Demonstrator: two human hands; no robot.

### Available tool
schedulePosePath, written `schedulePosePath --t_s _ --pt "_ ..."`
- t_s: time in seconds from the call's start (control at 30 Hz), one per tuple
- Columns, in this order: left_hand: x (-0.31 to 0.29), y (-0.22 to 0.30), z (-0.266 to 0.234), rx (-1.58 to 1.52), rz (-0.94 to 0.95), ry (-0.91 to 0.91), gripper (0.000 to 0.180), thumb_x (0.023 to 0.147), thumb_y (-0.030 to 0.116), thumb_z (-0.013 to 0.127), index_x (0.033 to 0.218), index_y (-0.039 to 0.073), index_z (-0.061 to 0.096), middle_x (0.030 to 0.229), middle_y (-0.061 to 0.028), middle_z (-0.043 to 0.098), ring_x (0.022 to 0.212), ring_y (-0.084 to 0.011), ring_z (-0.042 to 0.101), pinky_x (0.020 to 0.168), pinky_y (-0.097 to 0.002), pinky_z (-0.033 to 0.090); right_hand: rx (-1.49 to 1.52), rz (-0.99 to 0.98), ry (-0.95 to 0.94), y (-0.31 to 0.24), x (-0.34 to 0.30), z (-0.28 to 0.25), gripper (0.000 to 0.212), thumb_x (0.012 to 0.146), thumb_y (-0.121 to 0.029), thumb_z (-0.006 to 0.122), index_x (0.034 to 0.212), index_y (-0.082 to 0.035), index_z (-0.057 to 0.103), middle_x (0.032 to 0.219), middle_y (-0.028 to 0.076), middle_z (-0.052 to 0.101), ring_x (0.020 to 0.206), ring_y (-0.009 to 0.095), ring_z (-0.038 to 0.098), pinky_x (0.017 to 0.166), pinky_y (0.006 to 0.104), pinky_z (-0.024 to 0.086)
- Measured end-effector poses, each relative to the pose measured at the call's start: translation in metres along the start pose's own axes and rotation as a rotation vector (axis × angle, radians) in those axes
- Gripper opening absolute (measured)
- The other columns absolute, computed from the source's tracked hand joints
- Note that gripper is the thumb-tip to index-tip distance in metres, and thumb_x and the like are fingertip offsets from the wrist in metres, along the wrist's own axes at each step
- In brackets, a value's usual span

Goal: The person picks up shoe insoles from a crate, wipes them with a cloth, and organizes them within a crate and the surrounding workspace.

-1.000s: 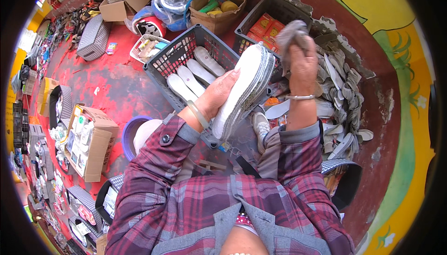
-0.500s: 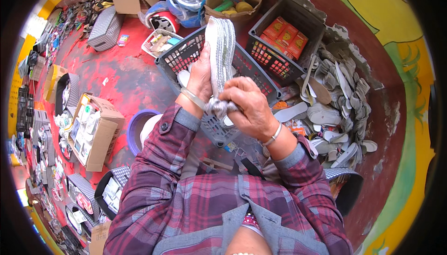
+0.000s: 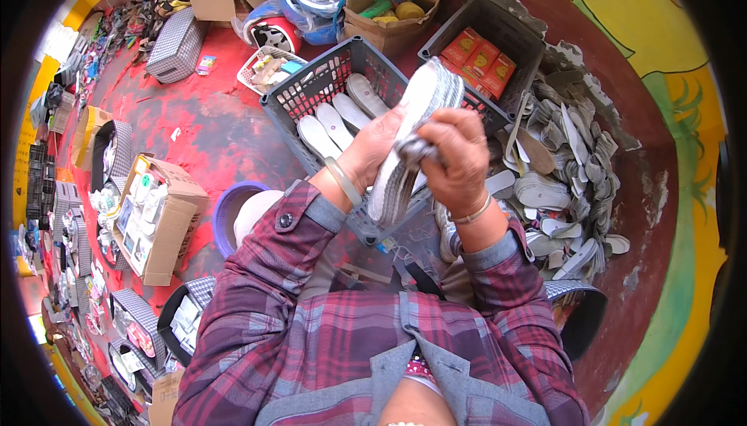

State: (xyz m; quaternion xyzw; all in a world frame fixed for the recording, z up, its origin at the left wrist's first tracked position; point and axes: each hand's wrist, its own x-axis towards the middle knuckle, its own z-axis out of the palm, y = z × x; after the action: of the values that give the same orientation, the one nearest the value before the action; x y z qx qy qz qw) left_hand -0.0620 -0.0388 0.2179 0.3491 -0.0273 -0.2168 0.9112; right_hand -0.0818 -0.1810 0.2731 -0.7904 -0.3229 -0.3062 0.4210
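Over a dark grey plastic crate (image 3: 327, 74), both hands hold a stack of insoles (image 3: 391, 192), white on top with grey-striped edges, tilted up to the right. My left hand (image 3: 377, 146) is closed round its left side. A twisted grey strip (image 3: 416, 148) crosses the stack at its middle. Closed fingers of my right hand (image 3: 457, 150) grip that strip; its ends are hidden in the fist. Inside the crate, several white insoles (image 3: 334, 124) lie side by side, partly covered by my hands and the stack.
A second dark crate (image 3: 504, 25) with orange boxes (image 3: 476, 56) stands beyond. Heaped grey insoles (image 3: 572, 161) line the wall at right. On the left are a purple basin (image 3: 226, 220) and a cardboard box (image 3: 173, 227) of packets. A cardboard carton (image 3: 393, 31) stands at the back.
The stack has tipped from nearly upright to slanting right, and its lower end has swung toward me. My right hand has moved right and up, still gripping the grey strip.
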Motion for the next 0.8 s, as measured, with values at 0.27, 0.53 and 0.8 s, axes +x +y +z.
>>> schedulePosePath --t_s 0.27,0.53,0.8 --pt "0.003 -0.005 0.007 0.292 -0.043 0.007 0.037 0.097 0.029 0.041 0.118 0.0 0.051 0.101 -0.0037 0.06 0.087 -0.008 0.055 0.076 -0.0231 0.046 0.782 0.657 0.522 0.081 0.007 -0.029 0.017 0.088 -0.005 0.053 0.104 -0.003 0.058 0.094 0.001 0.06 0.083 0.009 0.056 0.076 0.0221 0.046" --pt "0.006 -0.001 0.004 0.351 -0.013 0.085 0.037 0.097 0.03 0.039 0.116 0.0 0.052 0.1 -0.0052 0.06 0.087 -0.0105 0.056 0.077 -0.0243 0.046 0.151 0.283 0.073 0.063 0.0 -0.001 0.028 0.082 -0.008 0.061 0.11 -0.004 0.06 0.113 0.012 0.059 0.105 0.023 0.054 0.095 0.0307 0.038" --pt "0.007 0.029 -0.017 0.139 0.133 0.295 0.04 0.096 0.036 0.039 0.114 0.003 0.053 0.097 -0.0075 0.061 0.085 -0.0179 0.059 0.077 -0.0308 0.048 0.217 0.106 -0.21 0.0 -0.015 0.031 0.043 0.066 0.01 0.053 0.104 -0.007 0.064 0.115 0.012 0.058 0.11 0.029 0.051 0.097 0.0359 0.037"
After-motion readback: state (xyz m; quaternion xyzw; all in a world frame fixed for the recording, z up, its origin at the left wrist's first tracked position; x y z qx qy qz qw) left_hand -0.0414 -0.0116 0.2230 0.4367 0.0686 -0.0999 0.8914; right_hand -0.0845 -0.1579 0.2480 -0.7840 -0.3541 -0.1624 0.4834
